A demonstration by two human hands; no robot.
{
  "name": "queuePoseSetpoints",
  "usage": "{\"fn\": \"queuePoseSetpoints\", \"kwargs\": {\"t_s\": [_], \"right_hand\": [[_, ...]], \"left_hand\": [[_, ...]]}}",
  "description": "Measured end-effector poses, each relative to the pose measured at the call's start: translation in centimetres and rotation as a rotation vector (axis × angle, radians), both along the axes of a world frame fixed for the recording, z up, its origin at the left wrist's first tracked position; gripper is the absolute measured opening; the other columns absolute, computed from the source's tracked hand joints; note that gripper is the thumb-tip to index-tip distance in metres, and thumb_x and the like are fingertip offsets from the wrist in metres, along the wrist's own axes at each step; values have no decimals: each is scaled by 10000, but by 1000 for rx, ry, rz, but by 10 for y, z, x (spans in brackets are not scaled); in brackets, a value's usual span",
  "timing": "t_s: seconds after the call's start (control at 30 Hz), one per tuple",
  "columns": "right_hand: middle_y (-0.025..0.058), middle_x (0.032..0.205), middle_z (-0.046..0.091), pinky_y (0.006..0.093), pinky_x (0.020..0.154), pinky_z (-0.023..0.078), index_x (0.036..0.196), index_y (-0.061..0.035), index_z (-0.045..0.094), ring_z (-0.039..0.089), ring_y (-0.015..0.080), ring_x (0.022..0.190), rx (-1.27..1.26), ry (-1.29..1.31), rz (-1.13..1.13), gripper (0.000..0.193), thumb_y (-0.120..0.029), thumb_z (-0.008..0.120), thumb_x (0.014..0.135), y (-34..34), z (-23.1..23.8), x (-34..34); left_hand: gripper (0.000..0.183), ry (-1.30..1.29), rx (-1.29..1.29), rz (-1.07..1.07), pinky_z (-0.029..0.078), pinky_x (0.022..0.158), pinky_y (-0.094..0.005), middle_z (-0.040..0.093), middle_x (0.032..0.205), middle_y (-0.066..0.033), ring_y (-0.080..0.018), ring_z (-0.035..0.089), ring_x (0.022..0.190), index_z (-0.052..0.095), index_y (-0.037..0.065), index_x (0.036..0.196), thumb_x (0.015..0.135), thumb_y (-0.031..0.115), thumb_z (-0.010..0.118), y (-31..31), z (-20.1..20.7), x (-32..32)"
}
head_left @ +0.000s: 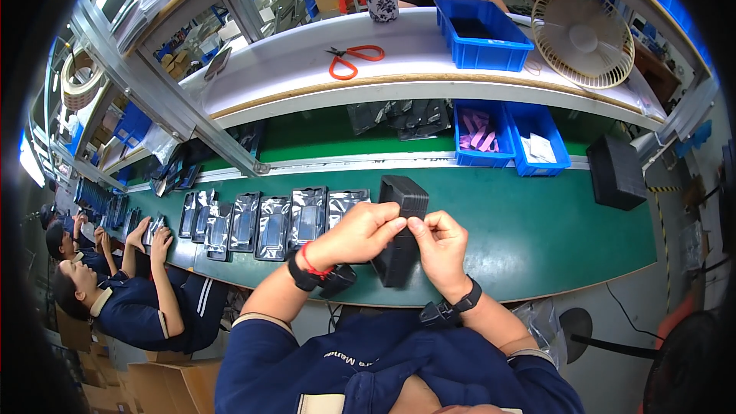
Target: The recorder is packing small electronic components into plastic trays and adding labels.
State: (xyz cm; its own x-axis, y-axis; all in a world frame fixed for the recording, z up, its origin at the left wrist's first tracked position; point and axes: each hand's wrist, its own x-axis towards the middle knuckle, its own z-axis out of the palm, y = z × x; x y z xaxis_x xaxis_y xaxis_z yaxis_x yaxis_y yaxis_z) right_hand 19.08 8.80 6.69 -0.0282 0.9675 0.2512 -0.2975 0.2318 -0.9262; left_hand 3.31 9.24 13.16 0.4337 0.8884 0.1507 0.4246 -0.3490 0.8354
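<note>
Item in hand: one black ribbed case (pixel 400 230), upright over the green tabletop (pixel 537 238), my left hand (pixel 360 234) and right hand (pixel 443 249) both pinching its near edge with closed fingers. Left of the case: a row of bagged units (pixel 272 224), seemingly finished. This case looks unbagged, work on it barely begun.

A row of shiny silver-and-black flat packages (pixel 261 224) lies side by side on the green belt (pixel 537 230).
</note>
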Motion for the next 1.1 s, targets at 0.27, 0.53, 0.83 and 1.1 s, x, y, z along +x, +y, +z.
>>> {"fn": "queuePoseSetpoints", "kwargs": {"t_s": [0.27,0.53,0.83,1.1], "right_hand": [[-51,690,525,178,572,368,754,-46,550,433,9,634,-71,-88,-36,149,-90,635,869,-6,-12,45],[-70,678,533,175,559,343,716,-101,555,436,12,610,-249,1,-122,182,-148,625,877,17,-23,130],[11,773,569,221,599,433,860,-25,575,522,71,691,35,-347,-51,85,-95,622,857,7,12,110],[-40,706,489,203,573,384,827,-36,510,442,40,644,-60,-134,184,121,-106,529,925,9,4,70]], "left_hand": [[323,-203,-166,203,379,409,-250,518,524,-27,-73,492,450,468,27,643,927,170,520,-13,-36,54],[327,-286,-326,215,428,430,-209,519,553,-2,-52,521,480,474,44,670,949,214,497,0,-21,53],[305,-158,-160,95,400,451,-297,495,539,-71,-142,512,466,431,22,675,928,173,510,-1,-37,71],[290,-142,-62,85,390,462,-292,477,565,-83,-164,485,485,472,5,681,924,157,511,-8,-37,71]]}}
